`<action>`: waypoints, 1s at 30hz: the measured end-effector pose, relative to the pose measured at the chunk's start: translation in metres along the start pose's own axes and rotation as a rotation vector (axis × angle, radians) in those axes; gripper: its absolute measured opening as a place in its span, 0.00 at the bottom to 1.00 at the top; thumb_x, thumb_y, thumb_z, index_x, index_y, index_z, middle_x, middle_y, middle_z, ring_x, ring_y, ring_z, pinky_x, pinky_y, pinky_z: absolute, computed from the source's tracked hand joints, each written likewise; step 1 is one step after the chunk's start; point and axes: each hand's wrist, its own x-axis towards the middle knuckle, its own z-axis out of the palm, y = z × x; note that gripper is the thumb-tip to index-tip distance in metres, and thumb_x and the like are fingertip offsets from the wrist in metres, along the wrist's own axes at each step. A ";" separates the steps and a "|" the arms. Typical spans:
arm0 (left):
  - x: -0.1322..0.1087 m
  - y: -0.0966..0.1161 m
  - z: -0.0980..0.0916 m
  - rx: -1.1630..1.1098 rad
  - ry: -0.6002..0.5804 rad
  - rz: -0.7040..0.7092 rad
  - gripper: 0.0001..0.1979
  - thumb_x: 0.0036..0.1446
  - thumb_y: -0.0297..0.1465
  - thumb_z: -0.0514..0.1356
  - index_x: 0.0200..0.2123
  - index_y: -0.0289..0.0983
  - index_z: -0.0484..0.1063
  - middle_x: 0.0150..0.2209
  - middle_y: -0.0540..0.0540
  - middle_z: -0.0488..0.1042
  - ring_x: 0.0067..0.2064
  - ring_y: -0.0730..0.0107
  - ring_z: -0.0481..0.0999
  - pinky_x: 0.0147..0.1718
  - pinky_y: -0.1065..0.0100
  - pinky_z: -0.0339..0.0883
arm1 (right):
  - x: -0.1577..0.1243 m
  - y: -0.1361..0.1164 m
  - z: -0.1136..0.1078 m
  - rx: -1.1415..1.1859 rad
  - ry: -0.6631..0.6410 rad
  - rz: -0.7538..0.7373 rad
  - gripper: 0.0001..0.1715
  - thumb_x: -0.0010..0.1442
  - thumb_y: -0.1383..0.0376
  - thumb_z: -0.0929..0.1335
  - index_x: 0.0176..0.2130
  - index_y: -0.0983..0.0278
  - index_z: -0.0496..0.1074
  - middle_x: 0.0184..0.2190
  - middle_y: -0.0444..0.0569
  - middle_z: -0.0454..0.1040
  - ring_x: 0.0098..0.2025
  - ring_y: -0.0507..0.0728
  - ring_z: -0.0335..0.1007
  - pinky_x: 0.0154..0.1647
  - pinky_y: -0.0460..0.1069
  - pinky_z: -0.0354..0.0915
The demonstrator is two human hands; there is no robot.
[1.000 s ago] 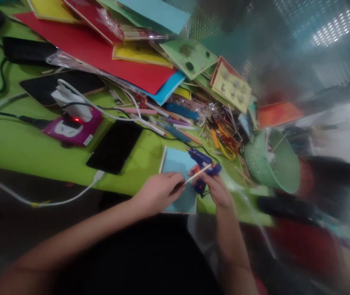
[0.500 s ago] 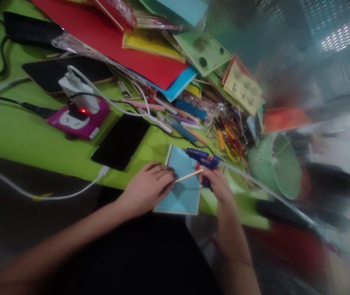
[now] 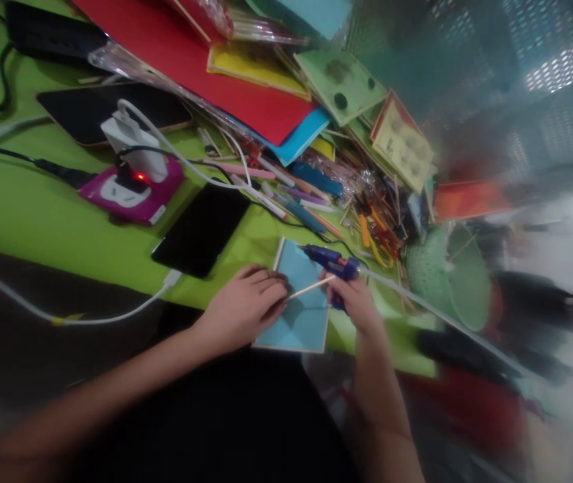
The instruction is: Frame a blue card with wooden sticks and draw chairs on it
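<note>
A light blue card (image 3: 299, 329) edged with thin wooden strips lies at the table's front edge. Over its left side is my left hand (image 3: 246, 308), fingers bent together at one end of a thin wooden stick (image 3: 311, 288). The stick slants across the card to my right hand (image 3: 359, 302), where its other end meets the fingers. That hand is wrapped round the handle of a blue glue gun (image 3: 331, 260), whose nozzle points left above the card's top edge. A clear glue stick (image 3: 417, 295) trails from the gun's back. My left fingertips are partly hidden.
A black phone (image 3: 203, 231) on a white cable and a purple power strip (image 3: 130, 194) lie to the left. Behind are pens, scissors (image 3: 380, 245), loose sticks and coloured sheets such as a red one (image 3: 206, 87). A green basket (image 3: 455, 275) stands right.
The view has shifted slightly, so the table things sit a little further right. Both hands, the stick and the glue gun keep nearly the same places on the card.
</note>
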 end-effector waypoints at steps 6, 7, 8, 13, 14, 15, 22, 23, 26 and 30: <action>-0.001 -0.001 0.002 0.020 0.023 0.021 0.09 0.75 0.33 0.54 0.42 0.39 0.72 0.48 0.46 0.85 0.54 0.57 0.83 0.56 0.52 0.68 | 0.000 -0.003 0.000 -0.045 0.012 0.001 0.24 0.60 0.45 0.71 0.28 0.62 0.77 0.20 0.44 0.73 0.26 0.54 0.68 0.32 0.50 0.64; -0.001 -0.001 0.002 0.022 0.027 0.024 0.09 0.75 0.32 0.54 0.42 0.39 0.72 0.48 0.46 0.85 0.53 0.57 0.83 0.55 0.52 0.68 | -0.001 -0.003 -0.001 -0.051 0.021 0.002 0.24 0.60 0.45 0.71 0.27 0.61 0.76 0.20 0.44 0.73 0.26 0.54 0.68 0.32 0.50 0.64; -0.001 -0.001 0.002 0.024 0.030 0.026 0.09 0.75 0.32 0.54 0.42 0.39 0.72 0.48 0.46 0.84 0.53 0.57 0.83 0.55 0.52 0.68 | -0.002 -0.003 -0.002 -0.053 0.026 0.005 0.25 0.60 0.44 0.70 0.26 0.61 0.75 0.20 0.44 0.73 0.26 0.54 0.68 0.32 0.50 0.64; 0.001 0.000 -0.001 0.032 0.029 0.031 0.10 0.75 0.32 0.53 0.42 0.39 0.71 0.47 0.45 0.84 0.52 0.57 0.83 0.54 0.52 0.68 | -0.003 -0.005 0.000 -0.014 0.024 0.007 0.24 0.59 0.44 0.71 0.30 0.62 0.77 0.19 0.43 0.72 0.25 0.54 0.68 0.33 0.50 0.65; 0.001 0.000 -0.001 0.033 0.026 0.033 0.10 0.76 0.32 0.52 0.42 0.39 0.71 0.47 0.45 0.84 0.52 0.57 0.83 0.54 0.52 0.68 | -0.002 -0.005 0.002 -0.004 0.021 0.004 0.24 0.59 0.44 0.71 0.31 0.62 0.77 0.19 0.43 0.72 0.25 0.54 0.68 0.32 0.50 0.65; 0.001 0.000 -0.001 0.035 0.023 0.034 0.09 0.76 0.33 0.52 0.42 0.39 0.71 0.48 0.45 0.84 0.53 0.57 0.83 0.54 0.52 0.68 | -0.001 -0.006 0.003 0.003 0.015 0.000 0.24 0.59 0.44 0.71 0.32 0.62 0.78 0.19 0.42 0.71 0.25 0.54 0.68 0.32 0.50 0.64; 0.000 0.000 -0.001 0.028 0.036 0.039 0.08 0.76 0.32 0.53 0.43 0.39 0.71 0.48 0.46 0.84 0.53 0.57 0.83 0.55 0.53 0.68 | -0.002 0.000 0.000 -0.021 0.025 0.007 0.24 0.59 0.45 0.71 0.29 0.62 0.77 0.20 0.44 0.73 0.25 0.54 0.69 0.32 0.50 0.64; 0.000 0.000 -0.001 0.026 0.037 0.039 0.08 0.75 0.32 0.53 0.43 0.39 0.71 0.48 0.46 0.84 0.53 0.57 0.83 0.54 0.53 0.68 | -0.003 0.001 -0.002 -0.007 0.035 0.018 0.24 0.59 0.45 0.72 0.30 0.63 0.77 0.21 0.44 0.74 0.24 0.53 0.68 0.31 0.50 0.64; -0.001 0.000 0.000 0.020 0.037 0.038 0.08 0.75 0.32 0.54 0.43 0.39 0.71 0.48 0.46 0.84 0.53 0.58 0.83 0.54 0.53 0.68 | -0.006 0.004 -0.004 0.043 0.055 0.040 0.25 0.57 0.44 0.73 0.33 0.63 0.78 0.25 0.45 0.77 0.24 0.53 0.68 0.30 0.49 0.64; -0.001 -0.001 0.001 0.012 0.036 0.031 0.07 0.75 0.32 0.54 0.44 0.40 0.71 0.49 0.46 0.84 0.54 0.58 0.83 0.55 0.53 0.68 | -0.005 0.000 0.000 0.025 0.055 0.027 0.25 0.57 0.43 0.72 0.30 0.62 0.77 0.23 0.46 0.76 0.25 0.54 0.69 0.31 0.49 0.66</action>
